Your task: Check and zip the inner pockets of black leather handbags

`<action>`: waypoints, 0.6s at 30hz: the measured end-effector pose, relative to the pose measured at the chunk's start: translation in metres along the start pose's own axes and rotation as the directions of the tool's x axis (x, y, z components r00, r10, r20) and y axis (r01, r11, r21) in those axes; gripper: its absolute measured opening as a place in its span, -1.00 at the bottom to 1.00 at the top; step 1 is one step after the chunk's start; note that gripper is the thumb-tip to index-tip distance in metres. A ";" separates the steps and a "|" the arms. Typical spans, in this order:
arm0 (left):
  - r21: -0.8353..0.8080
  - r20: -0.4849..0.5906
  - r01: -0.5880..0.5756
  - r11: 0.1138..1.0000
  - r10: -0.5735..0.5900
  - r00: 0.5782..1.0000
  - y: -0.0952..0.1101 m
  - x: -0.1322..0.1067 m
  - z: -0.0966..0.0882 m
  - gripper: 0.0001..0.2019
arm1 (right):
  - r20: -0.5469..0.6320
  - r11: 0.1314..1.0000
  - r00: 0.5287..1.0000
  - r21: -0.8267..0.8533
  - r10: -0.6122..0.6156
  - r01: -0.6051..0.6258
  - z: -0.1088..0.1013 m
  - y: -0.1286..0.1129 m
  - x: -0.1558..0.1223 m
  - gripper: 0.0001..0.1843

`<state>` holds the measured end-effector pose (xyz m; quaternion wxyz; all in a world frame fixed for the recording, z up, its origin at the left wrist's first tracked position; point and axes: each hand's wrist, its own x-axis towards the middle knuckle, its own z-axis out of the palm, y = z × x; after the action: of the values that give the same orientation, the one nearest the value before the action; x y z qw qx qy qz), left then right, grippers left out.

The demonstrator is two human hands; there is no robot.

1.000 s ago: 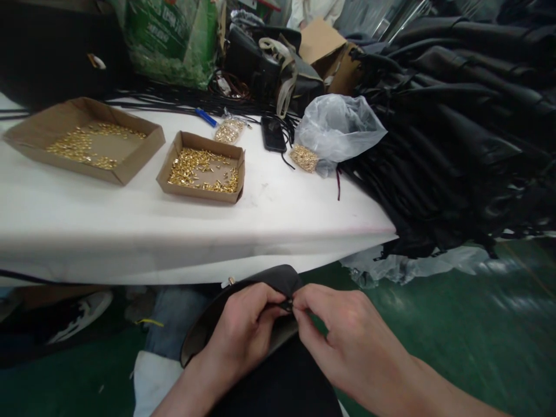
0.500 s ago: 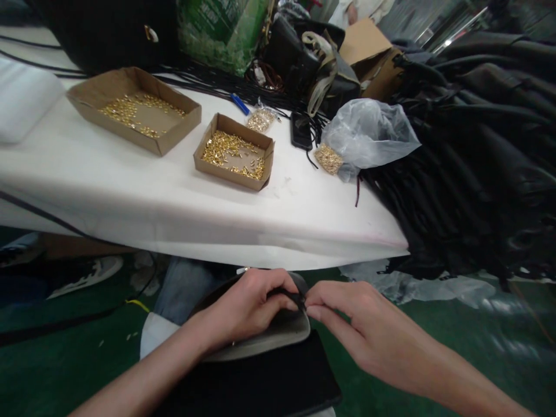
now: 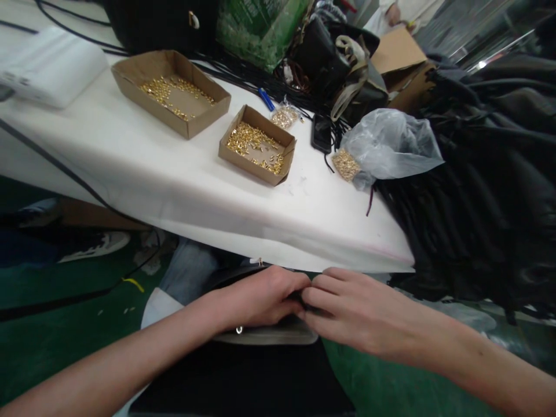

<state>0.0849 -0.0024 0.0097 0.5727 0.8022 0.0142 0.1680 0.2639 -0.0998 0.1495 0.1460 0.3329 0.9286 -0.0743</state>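
Below the table's front edge, my left hand [image 3: 260, 298] and my right hand [image 3: 347, 310] meet fingertip to fingertip over a black bag piece [image 3: 269, 333] lying on my lap. Both hands have their fingers curled and pinched on the bag's top edge, around a small black part that the fingers hide. A small gold stud shows on the bag under my left wrist. On the white table [image 3: 182, 191] stand two cardboard trays of gold studs, a small one [image 3: 257, 145] and a larger one [image 3: 171, 92] further left.
A clear plastic bag [image 3: 391, 145] with gold studs, a black phone [image 3: 321, 133], a blue pen and black cords lie at the table's back. Piled black leather goods [image 3: 486, 174] fill the right. A white box [image 3: 52, 63] sits far left. The floor is green.
The view has swung right and tilted, so the table shifted in frame. My hands lowered and flattened onto the bag piece, still pinched together at its edge.
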 end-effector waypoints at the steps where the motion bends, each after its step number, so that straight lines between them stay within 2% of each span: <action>1: 0.013 0.001 0.005 1.000 -0.005 1.000 0.001 0.001 -0.001 -0.83 | 0.014 1.000 1.000 -0.012 -0.025 0.025 -0.002 0.001 0.003 -0.83; 5: 0.081 0.070 0.049 0.995 -0.055 0.996 0.013 0.001 -0.016 -0.78 | 0.023 0.987 0.991 -0.092 -0.132 0.134 -0.008 0.005 0.011 -0.82; 8: 0.208 0.044 0.082 0.975 -0.093 0.995 0.031 -0.027 -0.037 -0.76 | 0.031 0.983 0.988 -0.107 -0.148 0.151 -0.009 0.006 0.015 -0.76; 10: 0.284 -0.135 0.143 0.948 -0.108 0.985 0.044 -0.065 -0.045 -0.72 | 0.031 0.988 0.991 -0.084 -0.130 0.132 -0.009 0.005 0.017 -0.73; 11: 0.332 -0.283 0.187 0.925 -0.092 0.955 0.051 -0.087 -0.046 -0.65 | 0.025 0.990 0.992 -0.072 -0.122 0.124 -0.008 0.005 0.018 -0.72; 12: 0.388 -0.432 0.233 0.892 -0.048 0.901 0.057 -0.109 -0.044 -0.58 | 0.013 0.991 0.993 -0.063 -0.118 0.118 -0.008 0.005 0.018 -0.71; 13: 0.438 -0.534 0.302 0.847 -0.025 0.845 0.062 -0.130 -0.040 -0.53 | -0.001 0.992 0.994 -0.058 -0.111 0.111 -0.008 0.004 0.018 -0.70; 14: 0.506 -0.593 0.324 0.799 0.050 0.804 0.068 -0.148 -0.033 -0.50 | -0.022 0.994 0.995 -0.053 -0.100 0.098 -0.009 0.004 0.018 -0.69; 15: 0.578 -0.561 0.286 0.765 0.118 0.819 0.073 -0.163 -0.026 -0.50 | -0.039 0.996 0.996 -0.043 -0.078 0.076 -0.011 0.003 0.018 -0.68; 16: 0.650 -0.476 0.178 0.738 0.213 0.853 0.079 -0.173 -0.018 -0.51 | -0.055 0.999 0.997 -0.027 -0.045 0.044 -0.014 0.001 0.018 -0.68; 17: 0.676 -0.408 0.099 0.730 0.259 0.876 0.086 -0.178 -0.011 -0.55 | -0.075 1.000 0.997 -0.012 -0.006 0.005 -0.017 -0.002 0.018 -0.68; 18: 0.659 -0.403 0.057 0.750 0.288 0.869 0.092 -0.179 -0.006 -0.60 | -0.102 0.999 0.994 0.003 0.037 -0.037 -0.020 -0.006 0.019 -0.69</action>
<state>-0.1016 -0.0676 0.0512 0.2230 0.8820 0.1619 0.3823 0.2418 -0.0887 0.1631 0.0998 0.3535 0.9285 -0.0550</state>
